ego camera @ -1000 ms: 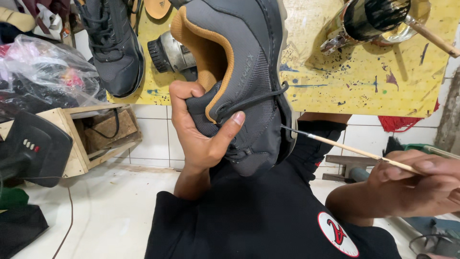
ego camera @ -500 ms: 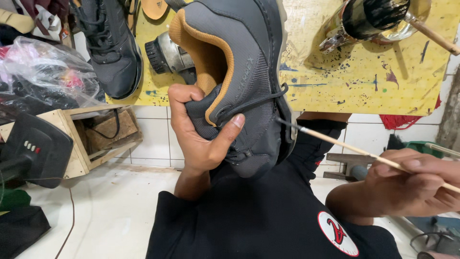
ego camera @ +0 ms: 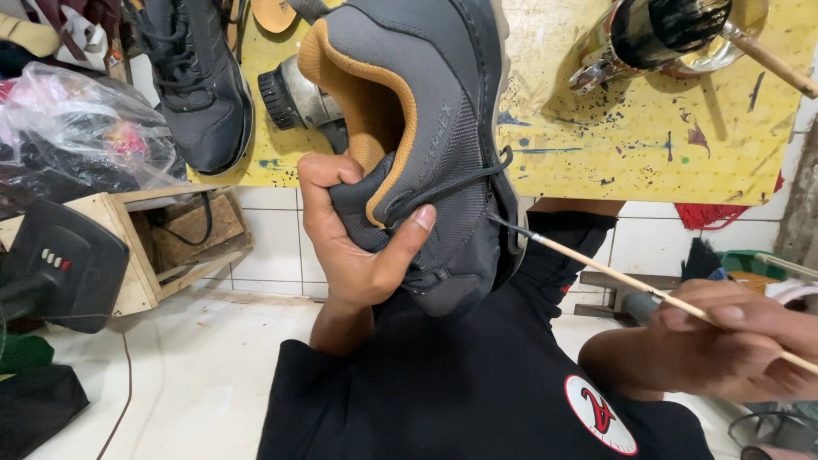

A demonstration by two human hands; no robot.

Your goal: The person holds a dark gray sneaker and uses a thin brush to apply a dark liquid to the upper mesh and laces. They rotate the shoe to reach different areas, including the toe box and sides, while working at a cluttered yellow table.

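Note:
My left hand (ego camera: 358, 238) grips a grey shoe (ego camera: 434, 128) with a tan lining by its heel and tongue, thumb pressed on the side, holding it up over my lap. My right hand (ego camera: 724, 336) pinches a thin wooden-handled brush (ego camera: 613, 277) at the lower right. The brush's dark tip touches the shoe's edge beside the sole, just under the black lace. I wear a black shirt (ego camera: 477, 383) with a round red-and-white badge.
A yellow paint-spattered board (ego camera: 648, 145) lies ahead with a metal can (ego camera: 656, 34) holding a stick, a second dark shoe (ego camera: 196, 85) and a round brush tool (ego camera: 294, 98). A plastic bag (ego camera: 77, 128), a wooden crate (ego camera: 170, 238) and a black device (ego camera: 60, 264) sit left on white tiles.
My right hand has drawn the brush slightly left and up, so its tip meets the shoe's edge. The left hand and shoe have barely moved.

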